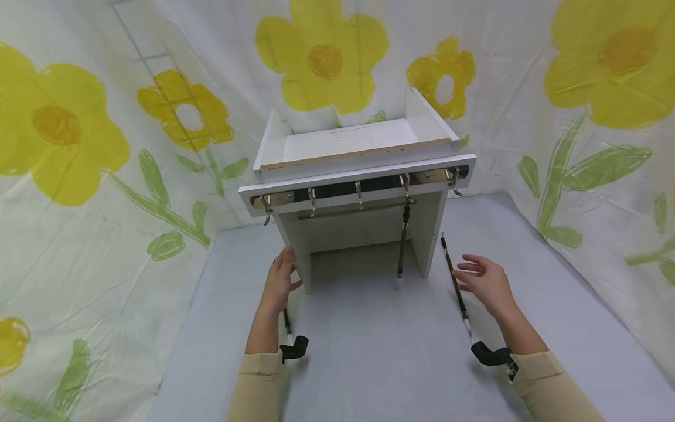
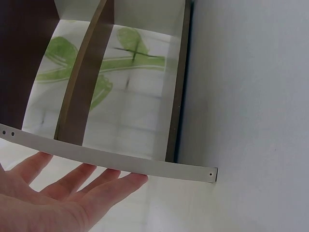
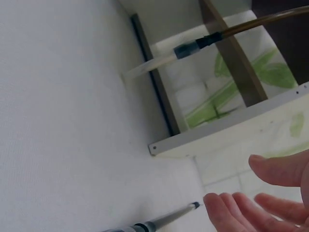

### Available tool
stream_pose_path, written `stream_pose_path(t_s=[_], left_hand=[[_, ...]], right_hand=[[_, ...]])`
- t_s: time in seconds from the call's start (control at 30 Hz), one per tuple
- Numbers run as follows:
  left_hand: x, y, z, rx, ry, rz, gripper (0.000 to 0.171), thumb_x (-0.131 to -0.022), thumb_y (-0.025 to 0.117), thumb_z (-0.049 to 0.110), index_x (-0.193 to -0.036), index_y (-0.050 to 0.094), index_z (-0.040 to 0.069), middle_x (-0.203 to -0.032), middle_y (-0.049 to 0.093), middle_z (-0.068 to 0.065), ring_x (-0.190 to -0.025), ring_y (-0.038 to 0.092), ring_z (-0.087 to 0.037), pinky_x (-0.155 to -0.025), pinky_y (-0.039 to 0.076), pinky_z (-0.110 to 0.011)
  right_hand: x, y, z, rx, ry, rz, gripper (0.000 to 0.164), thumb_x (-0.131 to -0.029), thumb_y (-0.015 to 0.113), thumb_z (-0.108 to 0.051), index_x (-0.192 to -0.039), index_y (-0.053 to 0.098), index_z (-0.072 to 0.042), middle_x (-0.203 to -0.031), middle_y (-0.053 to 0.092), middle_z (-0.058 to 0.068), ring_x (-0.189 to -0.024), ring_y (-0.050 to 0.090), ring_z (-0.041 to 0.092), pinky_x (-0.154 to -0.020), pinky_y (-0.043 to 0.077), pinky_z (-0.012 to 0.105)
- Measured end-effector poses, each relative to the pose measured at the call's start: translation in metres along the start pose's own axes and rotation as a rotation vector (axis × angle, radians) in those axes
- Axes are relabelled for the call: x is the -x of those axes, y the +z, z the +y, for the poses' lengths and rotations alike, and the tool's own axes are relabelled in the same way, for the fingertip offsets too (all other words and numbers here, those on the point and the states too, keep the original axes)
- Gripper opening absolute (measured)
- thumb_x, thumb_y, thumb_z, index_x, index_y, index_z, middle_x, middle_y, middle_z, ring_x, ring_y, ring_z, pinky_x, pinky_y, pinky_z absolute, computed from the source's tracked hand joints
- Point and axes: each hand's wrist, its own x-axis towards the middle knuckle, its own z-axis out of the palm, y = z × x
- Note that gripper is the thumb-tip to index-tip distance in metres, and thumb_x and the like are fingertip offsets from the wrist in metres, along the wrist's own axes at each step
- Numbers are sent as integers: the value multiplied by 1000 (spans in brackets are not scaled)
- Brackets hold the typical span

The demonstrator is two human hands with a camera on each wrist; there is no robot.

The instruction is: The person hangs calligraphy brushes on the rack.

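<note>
A white wooden shelf unit [image 1: 364,146] stands on the table, with a metal hook rail [image 1: 379,183] across its front. My left hand [image 1: 281,278] is beside its left side panel, fingertips against the outer face of that panel [image 2: 125,162]. From one hook hangs a slender brown stick [image 1: 403,237] with dark collars and a pale translucent lower end [image 3: 152,65]. A similar stick [image 1: 454,281] lies on the table at the right. My right hand [image 1: 487,284] is close beside it, fingers relaxed and nothing held. A third stick [image 1: 287,321] lies partly hidden behind my left forearm.
White cloth with painted yellow flowers [image 1: 324,58] hangs behind and at both sides. Pale grey material covers the tabletop [image 1: 369,357]. Black wrist-camera mounts [image 1: 294,349] sit by both wrists.
</note>
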Motion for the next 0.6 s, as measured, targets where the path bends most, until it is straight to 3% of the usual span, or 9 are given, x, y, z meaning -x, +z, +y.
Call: stream_pose_path(t_s=[0.6], left_hand=[[1,0,0,-20,15,2,81,-102,32,67,-162,21,13,-167,22,-14,-147,35,-43,-103,49,-58]], right_hand=[[-15,4,21,40,99,-43,66,-96,70,-16,-149,39,6,-140,52,34,-116,65,41,-81,63,35]])
